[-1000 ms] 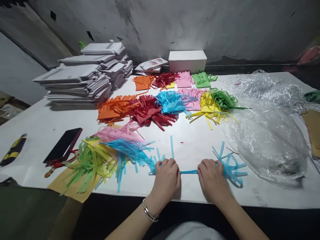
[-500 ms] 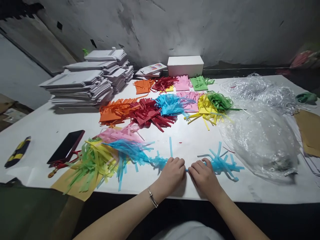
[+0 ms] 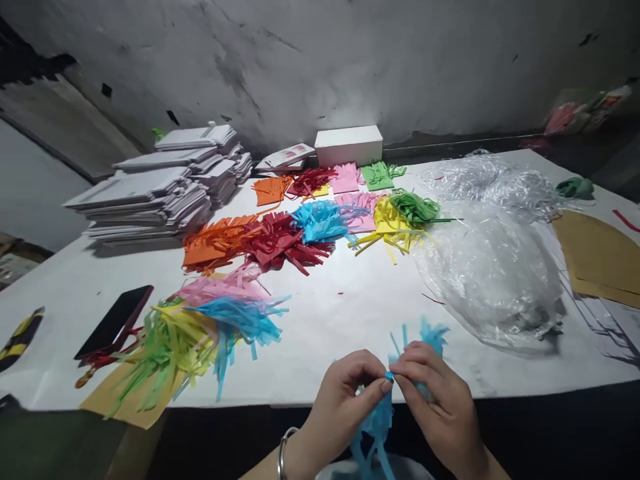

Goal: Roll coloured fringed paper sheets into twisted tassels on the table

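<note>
Between my hands is a blue fringed paper tassel (image 3: 379, 415), pinched at its narrow twisted middle. My left hand (image 3: 353, 389), with a silver bracelet at the wrist, grips it between thumb and fingertips. Close beside it, my right hand (image 3: 440, 393) pinches the same twisted part, fingertips nearly touching those of the left. One fringed end hangs below the fingers over the table's front edge; the other sticks up behind my right hand. To the left lies a pile of fringed tissue with blue strips (image 3: 245, 317), yellow-green strips (image 3: 170, 343) and pink strips (image 3: 220, 288).
Orange (image 3: 215, 243), dark red (image 3: 280, 241), blue (image 3: 323, 221) and yellow (image 3: 393, 220) fringed bundles lie mid-table. Paper stacks (image 3: 145, 190) stand back left, a white box (image 3: 349, 145) at the wall. Clear plastic (image 3: 490, 273) lies right, a phone (image 3: 115, 323) left.
Both hands have lifted the blue tassel off the table and drawn it closer to me. Its fringe, earlier stretched sideways on the table, now partly hangs down. The view has shifted slightly right.
</note>
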Motion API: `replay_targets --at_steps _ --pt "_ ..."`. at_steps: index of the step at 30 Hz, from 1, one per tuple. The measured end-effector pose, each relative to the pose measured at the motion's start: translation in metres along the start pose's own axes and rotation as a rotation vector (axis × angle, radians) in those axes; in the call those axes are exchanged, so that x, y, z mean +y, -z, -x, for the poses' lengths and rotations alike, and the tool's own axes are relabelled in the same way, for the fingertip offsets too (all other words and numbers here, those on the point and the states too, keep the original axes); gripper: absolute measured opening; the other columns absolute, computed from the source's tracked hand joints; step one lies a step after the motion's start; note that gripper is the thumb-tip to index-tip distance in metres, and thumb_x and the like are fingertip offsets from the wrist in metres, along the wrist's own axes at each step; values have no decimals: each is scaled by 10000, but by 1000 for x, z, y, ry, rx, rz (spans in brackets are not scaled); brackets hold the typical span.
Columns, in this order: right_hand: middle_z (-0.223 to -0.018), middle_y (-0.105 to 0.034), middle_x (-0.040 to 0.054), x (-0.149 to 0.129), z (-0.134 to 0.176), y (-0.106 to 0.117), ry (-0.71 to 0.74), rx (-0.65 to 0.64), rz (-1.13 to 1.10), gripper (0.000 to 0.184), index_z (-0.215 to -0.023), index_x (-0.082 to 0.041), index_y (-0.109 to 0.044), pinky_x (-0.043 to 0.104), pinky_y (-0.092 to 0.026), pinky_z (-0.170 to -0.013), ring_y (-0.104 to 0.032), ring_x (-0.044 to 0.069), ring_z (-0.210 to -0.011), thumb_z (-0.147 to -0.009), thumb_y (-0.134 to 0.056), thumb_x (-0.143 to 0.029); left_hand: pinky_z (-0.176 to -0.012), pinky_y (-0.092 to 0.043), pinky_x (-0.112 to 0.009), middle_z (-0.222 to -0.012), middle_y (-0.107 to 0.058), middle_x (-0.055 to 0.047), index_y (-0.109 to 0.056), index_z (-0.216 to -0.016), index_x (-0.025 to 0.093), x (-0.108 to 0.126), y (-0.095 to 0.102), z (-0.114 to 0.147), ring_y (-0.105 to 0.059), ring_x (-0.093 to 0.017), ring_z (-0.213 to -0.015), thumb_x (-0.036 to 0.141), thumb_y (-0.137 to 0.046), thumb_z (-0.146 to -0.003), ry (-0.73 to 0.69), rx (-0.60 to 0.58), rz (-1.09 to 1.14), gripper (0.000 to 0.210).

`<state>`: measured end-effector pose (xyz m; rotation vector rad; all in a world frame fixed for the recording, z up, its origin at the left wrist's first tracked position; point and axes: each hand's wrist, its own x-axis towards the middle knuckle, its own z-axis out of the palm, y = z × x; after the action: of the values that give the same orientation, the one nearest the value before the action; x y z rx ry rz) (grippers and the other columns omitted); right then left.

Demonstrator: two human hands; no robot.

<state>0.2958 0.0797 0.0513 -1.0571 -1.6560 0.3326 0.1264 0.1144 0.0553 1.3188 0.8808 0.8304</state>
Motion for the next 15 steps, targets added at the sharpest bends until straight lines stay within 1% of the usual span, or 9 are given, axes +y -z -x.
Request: replay_targets --at_steps 2,3,5,7,9,10,12,13,15 --pt "-912 -646 37 -1 8 5 -97 59 -94 199 -1042 -206 -672 282 -550 -816 -654 157 -901 -940 -566 -71 -694 -445 -264 -766 -611 -29 -705 -782 168 -4 -15 -2 -565 -157 -739 397 -703 -893 -126 13 -18 254" --pt "-932 -645 43 0 13 8 -109 83 -117 220 -1076 -206 -675 271 -560 -801 -657 158 -909 -945 -557 -73 -695 -453 -261 -772 -616 -28 -712 -798 178 -6 -22 -3 -576 -158 -743 386 -693 -905 -163 11 -13 235" --pt "-981 -643 56 2 22 15 -85 125 -133 275 -1162 -206 -668 275 -577 -800 -660 162 -917 -952 -547 -75 -694 -469 -251 -788 -632 -26 -721 -827 199 -8 -35 -7 -594 -154 -746 351 -666 -934 -195 -15 -12 194" --pt "-1007 -636 65 7 29 25 -66 161 -135 325 -1218 -213 -658 283 -591 -780 -658 169 -922 -945 -564 -64 -713 -489 -247 -813 -662 -31 -730 -867 218 -6 -45 -13 -620 -156 -765 316 -608 -974 -204 -95 -55 189" --pt "-994 -638 67 13 36 37 -53 196 -105 386 -1250 -218 -649 296 -594 -750 -653 176 -910 -923 -577 -24 -749 -510 -250 -838 -699 -38 -734 -913 234 -1 -52 -22 -652 -164 -800 281 -537 -1010 -232 -233 -131 225" --pt "-973 -645 66 16 39 44 -38 206 -77 417 -1265 -219 -642 305 -592 -734 -649 180 -891 -914 -572 -4 -763 -520 -249 -858 -716 -40 -732 -960 245 2 -54 -27 -666 -166 -817 259 -528 -1013 -255 -292 -178 211" --pt "-924 -665 56 20 47 55 -16 199 7 488 -1310 -224 -613 311 -581 -713 -647 178 -845 -899 -550 32 -767 -536 -237 -903 -733 -41 -699 -1081 267 8 -59 -39 -686 -161 -831 195 -562 -988 -329 -352 -273 180" --pt "-908 -678 49 22 51 60 -21 193 66 513 -1330 -225 -595 304 -578 -717 -652 173 -828 -894 -550 40 -758 -542 -226 -921 -731 -42 -676 -1120 273 11 -62 -45 -690 -155 -828 152 -580 -968 -371 -370 -321 217" --pt "-903 -703 40 25 58 67 -76 203 191 494 -1346 -223 -572 272 -578 -755 -675 162 -821 -908 -576 4 -722 -545 -203 -917 -713 -47 -644 -1122 263 15 -69 -55 -684 -143 -801 83 -584 -937 -453 -425 -415 265"
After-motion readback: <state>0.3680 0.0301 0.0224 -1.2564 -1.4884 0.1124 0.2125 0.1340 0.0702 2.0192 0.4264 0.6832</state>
